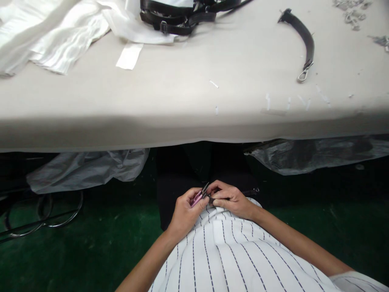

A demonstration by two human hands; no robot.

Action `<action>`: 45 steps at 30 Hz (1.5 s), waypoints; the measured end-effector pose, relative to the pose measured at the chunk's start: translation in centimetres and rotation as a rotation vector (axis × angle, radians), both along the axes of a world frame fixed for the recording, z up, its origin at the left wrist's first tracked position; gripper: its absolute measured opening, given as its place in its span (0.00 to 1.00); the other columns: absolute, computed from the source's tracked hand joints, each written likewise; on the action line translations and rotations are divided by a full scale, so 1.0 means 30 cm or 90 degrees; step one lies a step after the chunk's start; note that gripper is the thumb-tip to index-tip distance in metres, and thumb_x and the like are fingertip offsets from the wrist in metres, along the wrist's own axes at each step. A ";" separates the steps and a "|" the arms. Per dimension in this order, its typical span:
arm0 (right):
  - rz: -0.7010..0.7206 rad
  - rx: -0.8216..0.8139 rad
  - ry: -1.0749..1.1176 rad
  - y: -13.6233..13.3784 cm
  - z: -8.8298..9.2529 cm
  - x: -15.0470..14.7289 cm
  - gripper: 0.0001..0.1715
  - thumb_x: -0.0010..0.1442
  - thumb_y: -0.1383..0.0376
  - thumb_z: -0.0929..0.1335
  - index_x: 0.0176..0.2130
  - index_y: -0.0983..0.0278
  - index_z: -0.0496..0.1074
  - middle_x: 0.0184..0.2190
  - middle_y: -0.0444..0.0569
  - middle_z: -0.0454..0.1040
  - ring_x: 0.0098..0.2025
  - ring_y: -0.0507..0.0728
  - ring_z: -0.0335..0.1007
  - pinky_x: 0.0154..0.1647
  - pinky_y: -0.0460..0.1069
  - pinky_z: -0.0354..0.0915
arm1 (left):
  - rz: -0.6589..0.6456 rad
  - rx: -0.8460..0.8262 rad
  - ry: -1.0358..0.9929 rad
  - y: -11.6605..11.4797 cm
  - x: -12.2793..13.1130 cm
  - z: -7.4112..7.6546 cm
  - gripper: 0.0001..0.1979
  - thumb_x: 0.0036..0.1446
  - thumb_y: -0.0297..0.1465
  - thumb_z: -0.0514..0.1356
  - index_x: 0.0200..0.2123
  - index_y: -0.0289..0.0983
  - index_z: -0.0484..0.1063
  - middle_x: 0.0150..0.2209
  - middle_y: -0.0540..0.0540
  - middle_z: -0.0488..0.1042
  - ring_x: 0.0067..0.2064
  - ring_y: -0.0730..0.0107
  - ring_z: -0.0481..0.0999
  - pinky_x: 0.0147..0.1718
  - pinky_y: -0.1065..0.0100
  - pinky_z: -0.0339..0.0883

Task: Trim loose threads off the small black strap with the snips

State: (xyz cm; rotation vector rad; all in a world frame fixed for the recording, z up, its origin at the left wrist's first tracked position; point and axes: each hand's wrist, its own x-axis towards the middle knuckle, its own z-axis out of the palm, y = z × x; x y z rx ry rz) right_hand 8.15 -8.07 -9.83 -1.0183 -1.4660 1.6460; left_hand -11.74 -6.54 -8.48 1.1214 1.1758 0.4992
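Observation:
Low in front of my lap, both hands are close together. My left hand is closed around small thread snips with pink handles, the dark blades pointing up and to the right. My right hand pinches a dark strap, most of it hidden by the fingers. A thin dark strap end with a small metal fitting sticks out to the right behind that hand, apparently part of the same strap. The fingertips of the two hands nearly meet at the strap.
On the pale covered table lie bundled black straps, white fabric, a single black strap with a metal clasp and small metal parts. Plastic sheets hang under the table edge. Metal rings stand at lower left.

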 end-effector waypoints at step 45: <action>-0.016 -0.323 0.081 0.052 -0.013 -0.031 0.19 0.62 0.59 0.63 0.30 0.70 0.72 0.18 0.45 0.70 0.17 0.47 0.52 0.19 0.43 0.47 | 0.157 -0.195 -0.216 0.014 0.049 -0.034 0.14 0.57 0.39 0.58 0.39 0.33 0.70 0.24 0.55 0.59 0.20 0.83 0.49 0.17 0.75 0.41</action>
